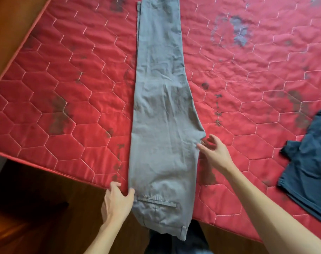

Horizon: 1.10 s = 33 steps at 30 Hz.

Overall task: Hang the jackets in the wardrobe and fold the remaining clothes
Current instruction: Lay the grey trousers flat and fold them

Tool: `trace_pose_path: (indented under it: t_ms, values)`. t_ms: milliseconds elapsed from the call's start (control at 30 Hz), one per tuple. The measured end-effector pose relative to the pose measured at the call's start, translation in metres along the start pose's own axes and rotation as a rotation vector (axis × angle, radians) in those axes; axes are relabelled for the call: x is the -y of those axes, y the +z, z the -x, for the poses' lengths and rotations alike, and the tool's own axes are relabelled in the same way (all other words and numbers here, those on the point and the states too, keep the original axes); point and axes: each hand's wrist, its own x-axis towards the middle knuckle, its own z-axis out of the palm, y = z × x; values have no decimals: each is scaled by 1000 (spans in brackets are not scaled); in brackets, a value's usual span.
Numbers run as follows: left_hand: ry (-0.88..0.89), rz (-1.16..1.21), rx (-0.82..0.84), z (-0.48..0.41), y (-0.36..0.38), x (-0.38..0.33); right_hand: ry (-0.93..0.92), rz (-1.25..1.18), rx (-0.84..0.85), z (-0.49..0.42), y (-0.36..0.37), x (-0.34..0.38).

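Grey trousers [161, 110] lie lengthwise on the red quilted mattress [64, 99], folded leg over leg, waistband and back pocket nearest me and hanging a little over the front edge. My left hand [117, 202] rests at the trousers' left edge by the waist, thumb touching the cloth, fingers loosely spread. My right hand [214, 153] lies with relaxed fingers at the right edge, touching the crotch point of the fabric. Neither hand grips anything.
A dark blue garment [310, 162] lies crumpled on the mattress at the right edge of view. Brown wooden floor [36, 208] shows at the lower left and along the mattress's left side. Dark stains dot the mattress cover.
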Motion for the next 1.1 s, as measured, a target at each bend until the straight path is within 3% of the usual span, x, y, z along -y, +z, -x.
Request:
trace_pose_path:
  t_ms: [100, 167, 300, 400, 600, 833, 900, 1033, 1100]
  values:
    - [186, 168, -245, -11, -5, -26, -93, 43, 29, -31, -10, 21]
    - [355, 182, -294, -26, -3, -49, -161, 84, 74, -45, -12, 32]
    - [718, -86, -253, -53, 16, -96, -161, -91, 203, -60, -16, 49]
    - [839, -296, -178, -62, 32, -119, -32, -20, 322, -67, -18, 52]
    - [814, -492, -132, -69, 51, -114, 30, 396, 563, -79, -28, 38]
    - [828, -520, -152, -72, 52, -105, -157, 842, 598, -97, -73, 47]
    - [806, -510, -151, -69, 55, -107, -127, 835, 597, -92, -79, 37]
    - [692, -431, -189, -53, 56, -97, -178, 572, 260, -63, -71, 5]
    - [638, -380, -201, -41, 55, -82, -143, 488, 223, -38, -55, -10]
